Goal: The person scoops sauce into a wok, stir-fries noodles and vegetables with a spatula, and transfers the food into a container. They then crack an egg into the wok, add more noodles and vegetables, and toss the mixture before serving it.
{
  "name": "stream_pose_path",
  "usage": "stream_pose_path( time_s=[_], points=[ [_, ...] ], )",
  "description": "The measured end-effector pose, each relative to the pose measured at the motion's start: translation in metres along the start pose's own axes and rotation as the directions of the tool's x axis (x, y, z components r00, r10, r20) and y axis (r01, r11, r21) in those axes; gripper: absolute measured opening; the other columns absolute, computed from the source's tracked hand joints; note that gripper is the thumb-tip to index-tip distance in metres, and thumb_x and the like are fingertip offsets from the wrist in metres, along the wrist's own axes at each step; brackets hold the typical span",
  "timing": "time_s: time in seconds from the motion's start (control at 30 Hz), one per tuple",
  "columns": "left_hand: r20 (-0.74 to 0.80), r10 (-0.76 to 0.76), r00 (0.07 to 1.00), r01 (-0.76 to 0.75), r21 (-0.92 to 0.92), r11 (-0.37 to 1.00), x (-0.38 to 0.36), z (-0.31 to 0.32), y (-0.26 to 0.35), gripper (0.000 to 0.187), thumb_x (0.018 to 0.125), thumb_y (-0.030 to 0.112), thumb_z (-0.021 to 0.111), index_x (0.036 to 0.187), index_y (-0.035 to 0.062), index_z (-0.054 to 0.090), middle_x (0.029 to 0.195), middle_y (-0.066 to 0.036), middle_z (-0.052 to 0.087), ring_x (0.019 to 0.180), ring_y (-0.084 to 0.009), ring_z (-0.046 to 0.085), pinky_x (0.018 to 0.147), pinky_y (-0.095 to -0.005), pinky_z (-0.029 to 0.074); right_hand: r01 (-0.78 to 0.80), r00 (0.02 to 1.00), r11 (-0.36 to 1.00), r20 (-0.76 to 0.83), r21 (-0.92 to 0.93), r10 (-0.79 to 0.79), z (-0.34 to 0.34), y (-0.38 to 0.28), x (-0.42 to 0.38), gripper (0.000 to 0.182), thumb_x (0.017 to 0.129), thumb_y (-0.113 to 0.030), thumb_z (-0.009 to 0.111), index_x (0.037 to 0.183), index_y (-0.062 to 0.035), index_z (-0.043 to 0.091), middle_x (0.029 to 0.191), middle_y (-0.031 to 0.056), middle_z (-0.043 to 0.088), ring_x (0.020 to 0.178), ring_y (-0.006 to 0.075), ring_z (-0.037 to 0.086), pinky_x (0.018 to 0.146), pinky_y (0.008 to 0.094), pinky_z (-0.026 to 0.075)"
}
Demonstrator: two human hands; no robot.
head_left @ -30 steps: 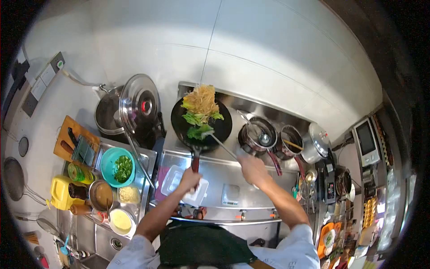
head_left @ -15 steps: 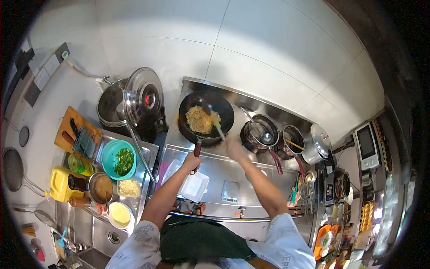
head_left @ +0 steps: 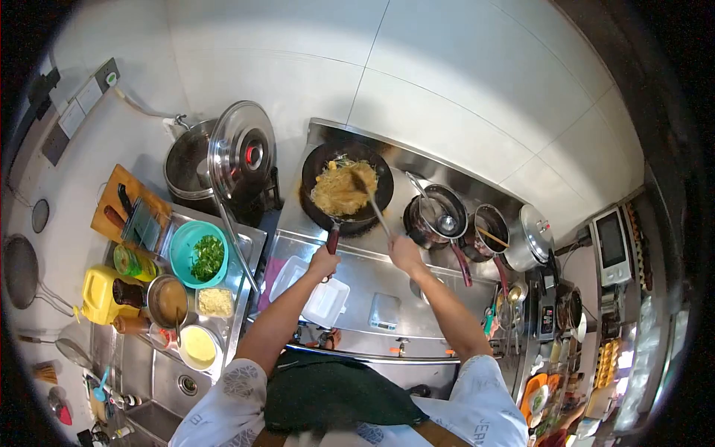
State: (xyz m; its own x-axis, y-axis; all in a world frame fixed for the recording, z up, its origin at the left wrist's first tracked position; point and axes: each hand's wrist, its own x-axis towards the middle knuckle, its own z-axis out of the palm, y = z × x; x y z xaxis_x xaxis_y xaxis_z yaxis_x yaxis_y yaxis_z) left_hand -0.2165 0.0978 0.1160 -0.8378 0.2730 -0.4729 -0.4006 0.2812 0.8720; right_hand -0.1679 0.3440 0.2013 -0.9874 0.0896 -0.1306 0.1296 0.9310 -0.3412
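Note:
My left hand (head_left: 324, 263) is wrapped round the dark red handle (head_left: 332, 238) of a black wok on the stove. Noodles (head_left: 342, 191) with yellowish bits lie in the wok (head_left: 316, 165). My right hand (head_left: 404, 253) is closed on the light handle of a ladle or spatula (head_left: 378, 212), whose dark head touches the noodles at the right side of the wok. Its exact shape is blurred. Below the wok, a white foam box (head_left: 325, 301) lies open near my left forearm.
Two dark pots (head_left: 428, 231) (head_left: 488, 223) stand right of the wok, beside a lidded steel pot (head_left: 529, 238). A large pot (head_left: 186, 164) with a tilted lid (head_left: 243, 149) is at left, above a teal bowl (head_left: 197, 253) of chopped greens. A scale (head_left: 384, 310) lies near the counter's front.
My right hand has moved slightly down and right with the utensil, and is less blurred. The noodles have shifted and spread within the wok. My left hand still grips the handle.

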Motion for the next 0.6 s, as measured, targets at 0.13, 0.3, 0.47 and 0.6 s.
stream_pose_path(
  time_s=[0.13,0.3,0.47,0.6],
  points=[
    [0.004,-0.018,1.000,0.018,-0.011,1.000,0.010,-0.003,0.000,0.019,0.079,0.010,0.066,0.088,0.0019,0.051,0.060,-0.008,0.057,0.042,-0.0190,0.054,0.037,-0.0365,0.041,0.157,0.986,0.985,0.053,0.066,-0.160,-0.021,-0.012,-0.038,0.022,0.094,-0.018,0.053,0.107,-0.0011,0.060,0.087,0.0312,0.065,0.084,0.0497,0.063,0.076,0.0569,0.051],
    [0.014,0.004,1.000,-0.004,-0.017,1.000,0.009,-0.001,0.000,0.016,0.078,0.010,0.065,0.084,0.0030,0.052,0.059,-0.008,0.056,0.043,-0.0194,0.054,0.037,-0.0369,0.042,-0.059,0.998,0.998,0.013,-0.032,0.060,-0.013,-0.016,-0.020,0.022,0.095,-0.020,0.053,0.106,-0.0019,0.060,0.087,0.0299,0.066,0.085,0.0504,0.064,0.077,0.0578,0.051],
    [0.008,0.020,1.000,-0.021,0.021,1.000,0.006,0.000,0.005,0.015,0.078,0.008,0.066,0.083,0.0038,0.051,0.057,-0.008,0.055,0.042,-0.0192,0.054,0.037,-0.0373,0.042,-0.124,0.982,0.983,-0.124,0.139,0.141,0.023,-0.061,0.046,0.026,0.096,-0.019,0.053,0.111,0.0028,0.053,0.084,0.0271,0.069,0.080,0.0481,0.067,0.076,0.0573,0.053],
    [0.012,0.038,0.999,-0.037,-0.027,0.999,0.012,0.000,-0.002,0.018,0.078,0.007,0.067,0.082,0.0033,0.050,0.056,-0.008,0.053,0.041,-0.0199,0.053,0.036,-0.0370,0.041,0.067,0.997,0.971,-0.040,0.231,-0.059,0.032,-0.064,0.040,0.022,0.094,-0.019,0.054,0.099,0.0017,0.055,0.083,0.0305,0.065,0.083,0.0512,0.063,0.074,0.0588,0.048]
  ],
)
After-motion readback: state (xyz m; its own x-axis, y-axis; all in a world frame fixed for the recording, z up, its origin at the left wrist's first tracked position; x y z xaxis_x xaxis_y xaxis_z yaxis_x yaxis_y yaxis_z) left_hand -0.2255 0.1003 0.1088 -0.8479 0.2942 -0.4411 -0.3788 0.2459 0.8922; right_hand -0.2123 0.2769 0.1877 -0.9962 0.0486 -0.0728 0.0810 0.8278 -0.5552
